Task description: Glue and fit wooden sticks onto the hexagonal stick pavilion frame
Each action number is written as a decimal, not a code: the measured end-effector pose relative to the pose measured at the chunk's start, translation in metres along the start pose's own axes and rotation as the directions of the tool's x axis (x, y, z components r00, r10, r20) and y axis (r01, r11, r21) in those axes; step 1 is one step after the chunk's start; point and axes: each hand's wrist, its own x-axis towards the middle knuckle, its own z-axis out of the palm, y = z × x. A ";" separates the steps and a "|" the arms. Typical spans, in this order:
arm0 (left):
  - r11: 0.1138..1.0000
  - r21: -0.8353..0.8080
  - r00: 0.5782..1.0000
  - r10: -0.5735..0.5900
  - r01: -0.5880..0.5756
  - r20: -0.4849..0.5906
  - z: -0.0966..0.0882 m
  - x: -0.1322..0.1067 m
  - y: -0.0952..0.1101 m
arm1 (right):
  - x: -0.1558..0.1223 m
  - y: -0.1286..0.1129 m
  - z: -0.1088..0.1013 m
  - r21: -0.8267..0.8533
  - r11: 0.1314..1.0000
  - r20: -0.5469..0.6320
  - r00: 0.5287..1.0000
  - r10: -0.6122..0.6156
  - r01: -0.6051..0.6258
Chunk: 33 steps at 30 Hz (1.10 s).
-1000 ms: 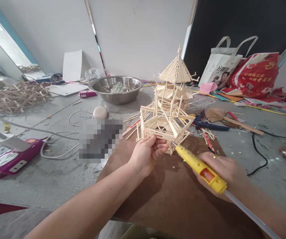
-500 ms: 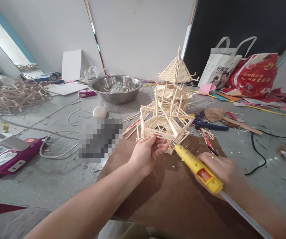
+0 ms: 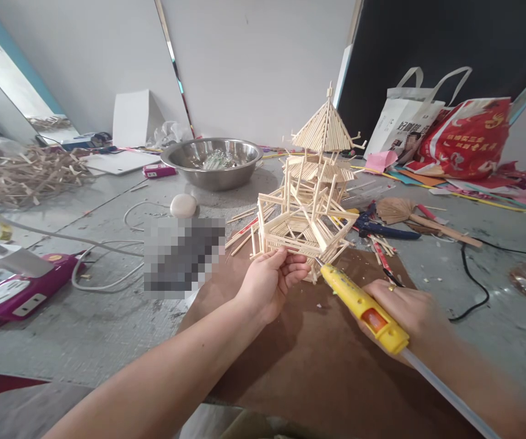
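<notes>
Assembly of a stick model (image 3: 309,212) on a worktop (image 3: 121,341), seen from the worker's own viewpoint. The model, built of pale wooden sticks, occupies the centre, at the far edge of a brown mat (image 3: 290,366); an open, angular frame faces the worker, and a pointed roof (image 3: 324,128) rises behind it. Whether frame and roofed part are joined cannot be told.

The left hand (image 3: 274,277) reaches to the near lower edge of the frame. Its thumb and forefinger are pinched together on a stick there; the other fingers are curled below. The right hand (image 3: 398,305) is wrapped around a yellow glue gun (image 3: 359,305), its fingers partly hidden behind the body. The nozzle points up and to the left, just beside the frame's near edge and to the right of the left hand; contact cannot be made out. A translucent glue stick (image 3: 446,390) projects from the rear of the gun.

Loose sticks (image 3: 240,244) lie to the left of the model. To its right are a blue-handled tool (image 3: 389,230) and a small brush (image 3: 398,210). Behind, to the left, stands a metal bowl (image 3: 217,180). Farther left are a purple power strip (image 3: 57,286), bearing a white plug (image 3: 18,262), and a heap of sticks (image 3: 29,177). At the right rear, a white bag (image 3: 395,122) stands beside a red bag (image 3: 467,140).
</notes>
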 end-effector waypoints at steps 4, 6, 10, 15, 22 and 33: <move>1.000 0.001 1.000 0.004 -0.004 0.004 0.000 0.000 0.000 | -0.001 0.000 0.001 0.000 1.000 -0.004 1.000 0.003 -0.003; 1.000 0.005 1.000 0.013 -0.013 0.007 0.000 0.001 -0.001 | 0.000 0.000 0.001 0.004 1.000 -0.013 1.000 0.003 -0.003; 1.000 0.008 1.000 0.018 -0.018 0.014 -0.001 0.001 -0.001 | 0.001 0.001 0.002 0.002 1.000 -0.023 1.000 0.011 -0.011; 1.000 0.006 0.999 0.021 -0.021 0.031 -0.002 0.000 0.000 | 0.000 0.001 0.003 -0.012 1.000 -0.002 1.000 0.026 -0.026; 1.000 0.002 1.000 0.014 -0.014 0.023 -0.002 0.001 -0.001 | 0.001 0.000 0.003 -0.028 1.000 -0.001 1.000 0.002 -0.002; 1.000 -0.006 0.999 0.016 -0.016 0.028 -0.003 0.001 -0.001 | 0.000 0.002 0.003 0.026 0.999 -0.016 1.000 0.022 -0.021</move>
